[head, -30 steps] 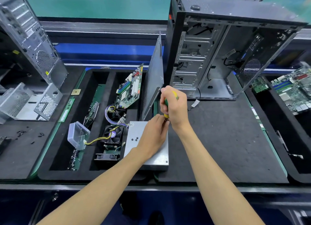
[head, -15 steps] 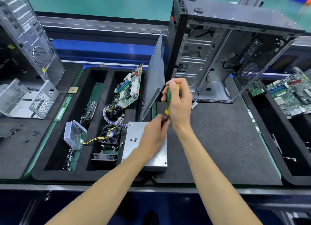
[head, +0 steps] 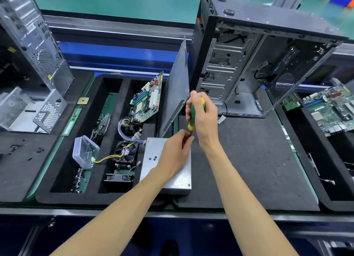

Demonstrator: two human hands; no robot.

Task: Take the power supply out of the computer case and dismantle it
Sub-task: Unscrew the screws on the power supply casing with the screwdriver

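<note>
Two bare hands work over the power supply (head: 168, 171), a grey metal box lying flat at the near edge of the black foam tray (head: 118, 200), out of the computer case (head: 254, 64). Right hand (head: 203, 119) wraps around the green and yellow screwdriver (head: 193, 112) handle, tool held upright, tip aimed down at the box's far right corner. Left hand (head: 174, 154) rests on top of the box, fingertips pinched around the screwdriver shaft low down near the tip; the screw itself is hidden by the fingers. Computer case stands open on the black mat (head: 249, 159) behind the hands, side facing the camera, inside mostly bare metal with a few loose cables. Grey side panel (head: 174, 94) leans upright between case and tray. Tray compartments hold a motherboard (head: 147, 100) tilted on edge, a fan (head: 126, 152) with yellow wires, and a clear plastic box (head: 85, 152). Second motherboard (head: 329, 108) lies far right. Another metal chassis (head: 34, 41) stands far left.
</note>
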